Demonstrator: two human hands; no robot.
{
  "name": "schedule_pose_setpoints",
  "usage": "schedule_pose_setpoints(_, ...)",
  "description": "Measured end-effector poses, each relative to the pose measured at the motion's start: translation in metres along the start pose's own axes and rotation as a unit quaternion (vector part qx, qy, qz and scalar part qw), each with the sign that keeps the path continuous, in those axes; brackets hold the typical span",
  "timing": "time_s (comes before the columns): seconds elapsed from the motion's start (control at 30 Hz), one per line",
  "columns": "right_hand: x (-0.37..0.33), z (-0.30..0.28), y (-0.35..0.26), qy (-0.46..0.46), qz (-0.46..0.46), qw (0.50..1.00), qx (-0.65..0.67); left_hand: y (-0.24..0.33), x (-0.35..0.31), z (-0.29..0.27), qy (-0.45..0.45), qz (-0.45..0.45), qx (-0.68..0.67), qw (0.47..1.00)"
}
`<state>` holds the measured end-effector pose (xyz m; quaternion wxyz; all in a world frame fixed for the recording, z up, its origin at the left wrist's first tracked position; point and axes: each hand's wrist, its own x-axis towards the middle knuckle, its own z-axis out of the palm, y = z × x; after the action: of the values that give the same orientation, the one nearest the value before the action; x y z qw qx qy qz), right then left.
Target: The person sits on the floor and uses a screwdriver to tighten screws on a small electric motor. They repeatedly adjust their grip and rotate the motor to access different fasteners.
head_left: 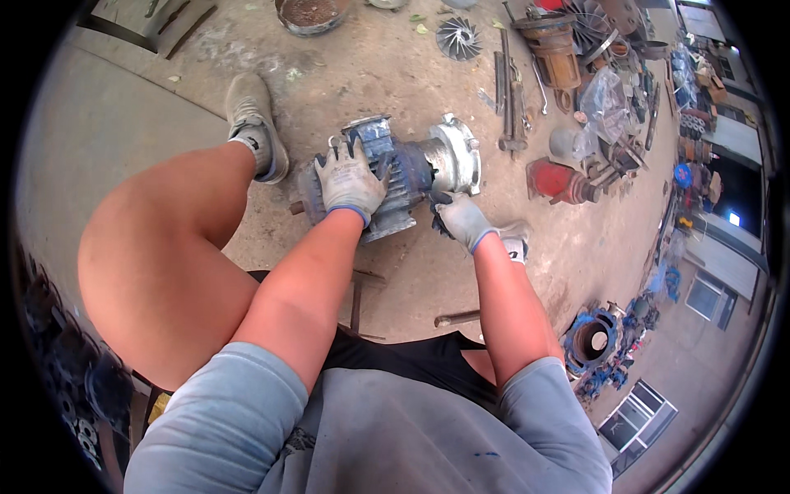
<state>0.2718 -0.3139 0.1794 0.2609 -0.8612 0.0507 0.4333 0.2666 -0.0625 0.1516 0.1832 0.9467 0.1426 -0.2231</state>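
A blue-grey electric motor (pixel 403 185) with cooling fins lies on its side on the concrete between my feet. Its terminal box (pixel 370 133) points away from me. At its right end sits a silver-coloured flanged housing (pixel 457 156). My left hand (pixel 351 181), in a pale work glove with dark fingertips, lies on the finned body with its fingers spread. My right hand (pixel 463 219), gloved alike, is at the near side of the joint between motor and housing. Its fingers are curled, and whatever they hold is hidden.
A hammer (pixel 356 300) and a metal bar (pixel 457 318) lie close to me. Beyond the motor are a round pan (pixel 311 15) and a bladed fan wheel (pixel 458 39). To the right lie long tools (pixel 507 99), a red motor part (pixel 555 181) and piled machine parts.
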Motion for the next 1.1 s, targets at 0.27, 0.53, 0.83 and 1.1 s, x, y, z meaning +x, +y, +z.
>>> schedule_pose_setpoints(0.27,0.031,-0.029,-0.047,-0.132,-0.076,0.926,-0.345,0.002,-0.001,-0.001,-0.006,-0.001,0.009,1.0)
schedule_pose_setpoints(0.53,-0.015,0.028,-0.03,0.103,-0.052,0.97,-0.212,-0.001,-0.002,-0.001,0.002,-0.007,0.008,1.0)
schedule_pose_setpoints(0.83,0.002,0.138,0.071,0.339,-0.09,0.936,-0.038,-0.003,-0.001,0.005,0.014,0.003,0.004,1.0)
schedule_pose_setpoints(1.1,-0.015,0.09,0.04,0.203,0.046,0.967,0.149,-0.001,-0.003,0.005,0.011,0.004,0.012,1.0)
